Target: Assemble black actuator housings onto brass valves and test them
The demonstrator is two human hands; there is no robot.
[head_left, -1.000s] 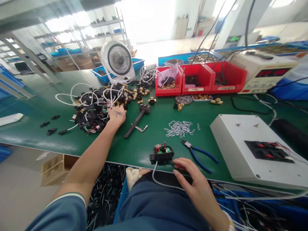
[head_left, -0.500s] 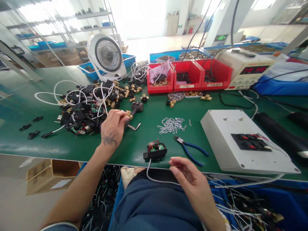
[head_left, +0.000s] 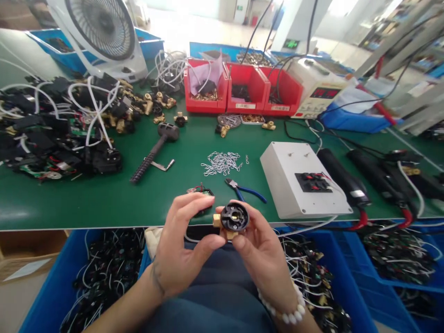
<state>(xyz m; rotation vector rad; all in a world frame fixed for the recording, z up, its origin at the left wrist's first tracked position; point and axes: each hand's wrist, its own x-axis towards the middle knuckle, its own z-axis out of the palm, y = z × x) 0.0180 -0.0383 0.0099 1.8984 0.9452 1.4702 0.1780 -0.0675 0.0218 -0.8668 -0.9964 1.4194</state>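
Note:
A brass valve with a round black top (head_left: pixel 235 216) is in my right hand (head_left: pixel 265 252), whose thumb and fingers close around its right side. The black top faces me, and a brass port points left. My left hand (head_left: pixel 183 245) is beside it, thumb and fingers spread around the port without a visible grip. Behind the left fingers lies a small black housing with a green circuit board and red wires (head_left: pixel 200 190), mostly hidden. Blue-handled cutting pliers (head_left: pixel 248 189) lie just beyond my right hand. A pile of wire clips (head_left: pixel 222 163) is farther back.
A dark hammer (head_left: pixel 154 152) and a heap of wired black housings (head_left: pixel 52 134) lie left. Red bins (head_left: pixel 208 104) stand at the back. On the right are a grey box (head_left: pixel 305 185) and black power drivers (head_left: pixel 343 178). Blue crates (head_left: pixel 333 259) sit below the table edge.
My left hand has come back from beside the hammer, bringing the brass valve toward me. The valve is now in my right hand, which held nothing before. The view has swung right.

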